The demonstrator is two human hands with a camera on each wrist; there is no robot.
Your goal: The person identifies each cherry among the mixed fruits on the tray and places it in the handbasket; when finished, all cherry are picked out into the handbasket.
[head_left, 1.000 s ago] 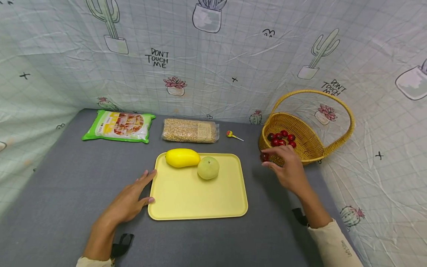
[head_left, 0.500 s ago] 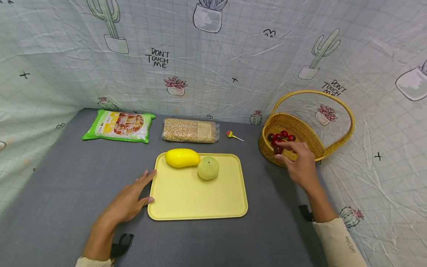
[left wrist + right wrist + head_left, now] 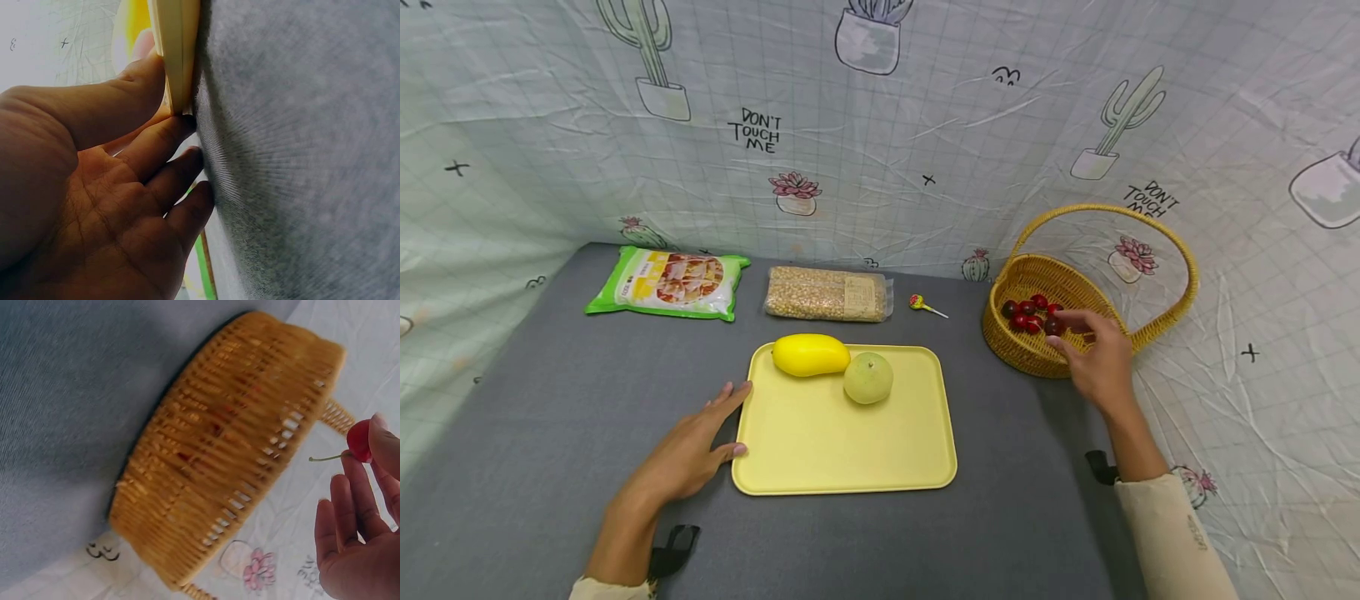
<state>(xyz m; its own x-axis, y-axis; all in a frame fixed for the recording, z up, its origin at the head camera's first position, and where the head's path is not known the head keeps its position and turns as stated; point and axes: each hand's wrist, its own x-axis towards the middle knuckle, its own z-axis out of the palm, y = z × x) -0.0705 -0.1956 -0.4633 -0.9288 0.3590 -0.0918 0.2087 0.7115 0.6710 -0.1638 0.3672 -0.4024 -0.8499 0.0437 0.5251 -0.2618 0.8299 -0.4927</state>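
Thumb and fingers of my right hand (image 3: 1101, 358) pinch a dark red cherry (image 3: 359, 440) over the wicker basket (image 3: 1026, 360); the right wrist view shows its green stem. Inside the basket lies a cluster of several more cherries (image 3: 1020, 321). My left hand (image 3: 681, 454) rests at the left edge of the yellow tray (image 3: 850, 450), thumb and fingertips touching its rim, as the left wrist view also shows. On the tray a yellow mango (image 3: 810, 355) lies beside a round pale green fruit (image 3: 868, 377), both near the back edge.
Along the back of the grey table (image 3: 550, 400) lie a green and white food bag (image 3: 673, 283), a clear pack of yellow kernels (image 3: 827, 293) and a lollipop (image 3: 927, 306). The basket's tall handle (image 3: 1187, 283) leans toward the printed cloth backdrop (image 3: 925, 125).
My right hand has carried the cherry rightward from the basket's left front rim to over its inside. The left hand and the tray have stayed put.
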